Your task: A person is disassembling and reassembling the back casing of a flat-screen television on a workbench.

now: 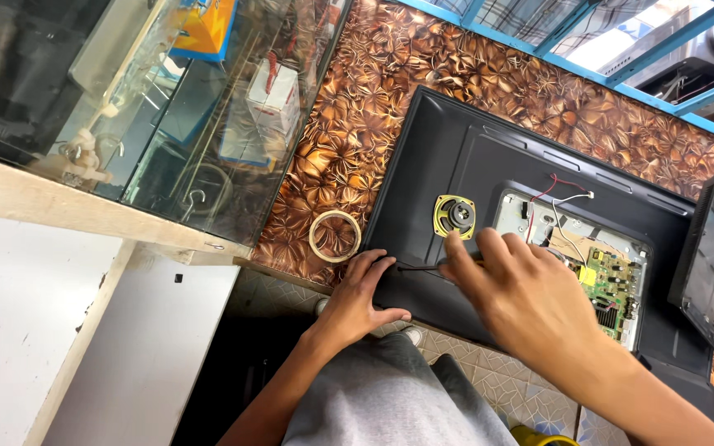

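A flat black television lies face down on a counter with a brown leaf pattern. Its back is partly uncovered, showing a green circuit board and red and white wires. A small round speaker with a yellow frame rests on the back panel. My right hand grips a thin black screwdriver, its tip pointing left at the panel's near corner. My left hand rests on that near corner, fingers spread beside the screwdriver tip.
A roll of tape lies on the counter left of the television. A removed black cover stands at the right. A glass display case with boxes inside fills the left. Patterned floor tiles show below.
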